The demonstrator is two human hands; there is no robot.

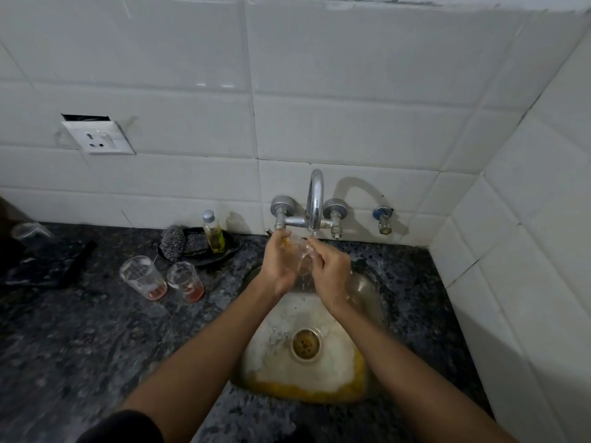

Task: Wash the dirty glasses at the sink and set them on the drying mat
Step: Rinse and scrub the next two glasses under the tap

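A clear glass (303, 256) is held under the chrome tap (315, 203), over the steel sink (367, 292). My left hand (279, 262) grips it from the left and my right hand (329, 270) holds it from the right, fingers at its rim. Water runs off the glass into the sink. Two dirty glasses with reddish dregs stand on the counter to the left, one larger (143, 278) and one smaller (185, 282). A dark mat (48, 266) lies at the far left with a clear glass (27, 235) on it.
A black dish (224, 255) behind the dirty glasses holds scrubbers (179, 243) and a bottle of yellow liquid (213, 233). Yellow residue lines the sink's front edge (303, 391). The tiled wall stands close on the right. A wall socket (99, 139) is up left.
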